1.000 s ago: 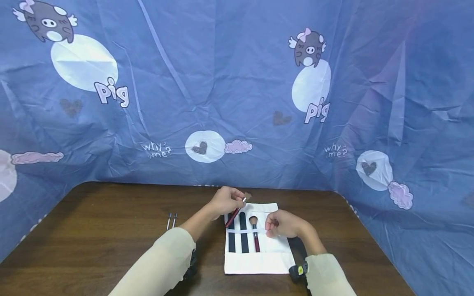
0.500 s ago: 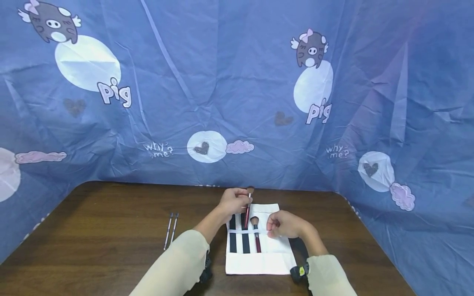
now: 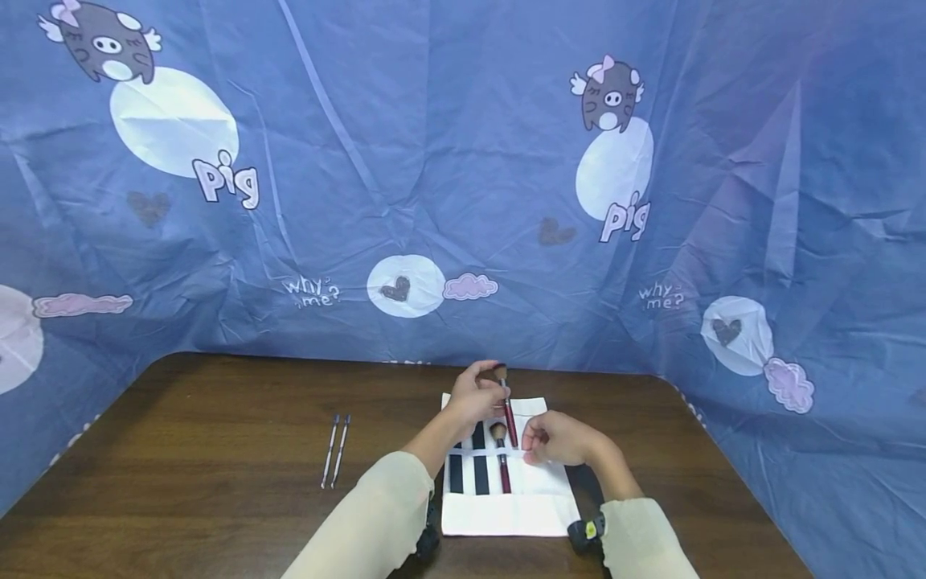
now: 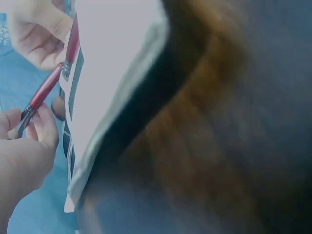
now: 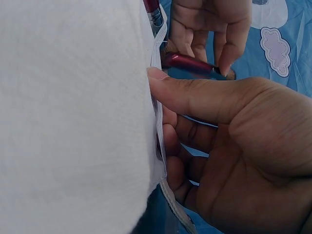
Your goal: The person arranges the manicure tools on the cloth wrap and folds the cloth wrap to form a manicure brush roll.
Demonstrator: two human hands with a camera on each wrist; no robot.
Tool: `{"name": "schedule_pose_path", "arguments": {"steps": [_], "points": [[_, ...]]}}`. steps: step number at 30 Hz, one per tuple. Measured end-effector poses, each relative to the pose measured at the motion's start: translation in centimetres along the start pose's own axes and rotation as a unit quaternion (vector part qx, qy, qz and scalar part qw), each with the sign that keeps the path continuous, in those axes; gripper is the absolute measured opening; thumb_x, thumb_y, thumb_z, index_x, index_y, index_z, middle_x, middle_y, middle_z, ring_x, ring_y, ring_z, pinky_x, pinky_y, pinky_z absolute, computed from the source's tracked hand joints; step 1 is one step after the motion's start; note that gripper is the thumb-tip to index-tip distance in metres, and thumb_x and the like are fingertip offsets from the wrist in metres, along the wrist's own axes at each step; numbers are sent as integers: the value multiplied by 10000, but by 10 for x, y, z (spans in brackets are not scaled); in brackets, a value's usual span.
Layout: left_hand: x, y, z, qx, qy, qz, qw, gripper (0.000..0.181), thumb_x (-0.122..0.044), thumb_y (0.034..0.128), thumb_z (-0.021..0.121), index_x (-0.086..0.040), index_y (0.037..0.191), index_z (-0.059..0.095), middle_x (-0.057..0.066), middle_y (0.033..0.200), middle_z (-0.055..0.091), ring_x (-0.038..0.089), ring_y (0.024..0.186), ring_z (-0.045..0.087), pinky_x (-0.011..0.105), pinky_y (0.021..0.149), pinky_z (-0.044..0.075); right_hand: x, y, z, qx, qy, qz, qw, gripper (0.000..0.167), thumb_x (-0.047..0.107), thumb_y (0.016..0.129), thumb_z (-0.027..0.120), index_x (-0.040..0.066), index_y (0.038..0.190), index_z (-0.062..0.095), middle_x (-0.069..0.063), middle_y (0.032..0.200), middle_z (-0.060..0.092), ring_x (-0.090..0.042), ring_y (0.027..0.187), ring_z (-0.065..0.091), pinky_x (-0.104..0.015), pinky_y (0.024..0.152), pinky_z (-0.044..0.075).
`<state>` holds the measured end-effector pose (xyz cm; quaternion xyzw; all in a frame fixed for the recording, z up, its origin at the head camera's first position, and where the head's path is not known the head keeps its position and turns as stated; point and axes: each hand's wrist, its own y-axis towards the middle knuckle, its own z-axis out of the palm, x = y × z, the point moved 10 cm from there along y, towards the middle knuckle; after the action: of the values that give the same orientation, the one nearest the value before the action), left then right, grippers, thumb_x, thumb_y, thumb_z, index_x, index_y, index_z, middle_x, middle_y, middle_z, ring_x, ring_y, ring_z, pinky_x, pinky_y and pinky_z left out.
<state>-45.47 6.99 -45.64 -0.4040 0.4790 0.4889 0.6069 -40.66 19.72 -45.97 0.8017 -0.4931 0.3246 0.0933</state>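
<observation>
In the head view my left hand (image 3: 473, 400) pinches a makeup brush (image 3: 510, 420) near its bristle end. The bristles point up, and the red handle's tip is close to the elastic band (image 5: 156, 56) of a white brush roll (image 3: 510, 519). My right hand (image 3: 559, 438) has its fingers curled and pinches this band between thumb and fingers, as the right wrist view shows. A second red-handled makeup brush (image 3: 504, 474) sits under the band, bristles up. Left of it lie two flat black strips (image 3: 481, 474), also under the band.
Two thin light-coloured sticks with dark tips (image 3: 335, 452) lie side by side on the brown wooden table (image 3: 217, 458), left of the roll. A blue printed cloth (image 3: 499, 185) hangs behind the table.
My left hand has carried the makeup brush rightward across the roll, from over the black strips to beside my right hand, and the brush has turned more upright. My right hand stays in place.
</observation>
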Motion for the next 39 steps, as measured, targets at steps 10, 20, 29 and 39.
{"name": "schedule_pose_path", "arguments": {"steps": [10,20,29,39], "points": [[8,3,6,-28,448,9,9990,560,79,884,674,-34,1408,513,95,913,618,198,723,660,399,703,616,-1,0,1,-9,10,49,10000,152,15,867,785,83,867,649,4,756,578,-148,718,526,-307,666,426],[4,5,11,114,1432,230,9894,500,72,890,672,20,1364,523,99,852,622,251,696,713,377,693,617,-1,1,2,58,-30,2,10000,139,16,892,756,98,860,648,13,752,579,-135,706,525,-298,657,429],[-1,5,10,244,2124,285,9765,517,-2,901,703,8,1385,522,75,840,627,254,705,708,312,658,575,6,-2,4,282,304,-544,9977,83,-29,907,679,30,867,636,6,772,547,-139,723,497,-258,656,399],[-1,9,10,275,2785,565,9584,446,-34,840,759,9,1258,610,69,962,630,141,765,664,276,766,549,3,-1,6,331,510,-559,9966,110,-77,880,619,30,888,640,19,784,553,-118,727,505,-250,667,415]]}}
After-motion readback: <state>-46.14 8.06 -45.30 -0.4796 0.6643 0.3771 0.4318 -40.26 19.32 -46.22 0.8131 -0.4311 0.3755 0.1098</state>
